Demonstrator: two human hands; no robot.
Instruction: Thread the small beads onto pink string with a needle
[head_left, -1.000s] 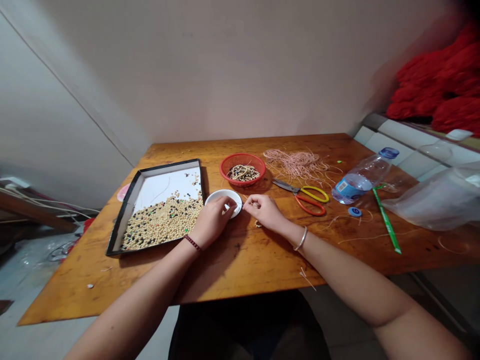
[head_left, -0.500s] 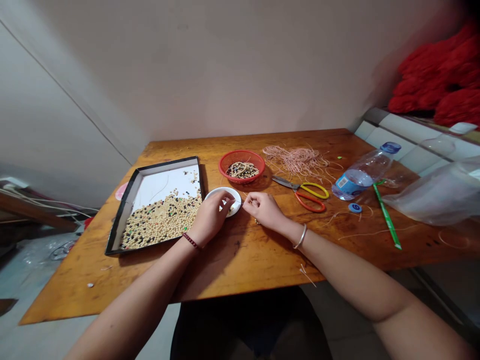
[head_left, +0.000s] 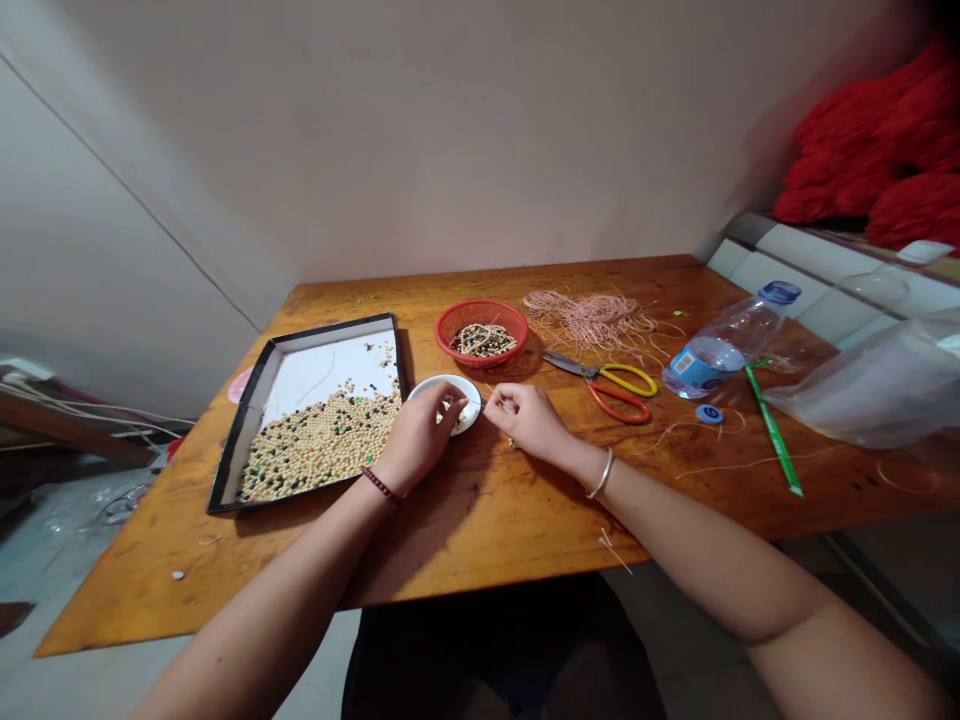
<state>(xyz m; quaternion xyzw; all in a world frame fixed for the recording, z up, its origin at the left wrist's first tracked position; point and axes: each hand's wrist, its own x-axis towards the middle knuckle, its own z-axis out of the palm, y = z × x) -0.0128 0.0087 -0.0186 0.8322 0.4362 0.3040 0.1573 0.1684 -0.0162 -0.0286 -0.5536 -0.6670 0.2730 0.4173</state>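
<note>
My left hand (head_left: 426, 432) is over the near left side of a small white dish (head_left: 472, 392), thumb and fingers closed in a pinch. What lies between its fingertips is too small to make out. A few pale beads (head_left: 459, 424) show in the dish. Just right of it, my right hand (head_left: 529, 420) is curled shut on a thin beaded cord (head_left: 512, 442); a few beads peep out under the palm, and the fingers hide most of the cord. Left of both hands, a black-rimmed tray (head_left: 399, 350) holds many cream beads mixed with dark and a few green ones.
Behind the dish stands a red basket (head_left: 442, 335) with strung beads. Pink cord (head_left: 592, 322) lies in a heap beside scissors (head_left: 600, 374). Farther right are a water bottle (head_left: 705, 365), its blue cap (head_left: 709, 413), a green strip (head_left: 776, 435) and a plastic bag (head_left: 870, 390).
The view has shifted very slightly. Both hands keep nearly the same place and grip beside the dish.
</note>
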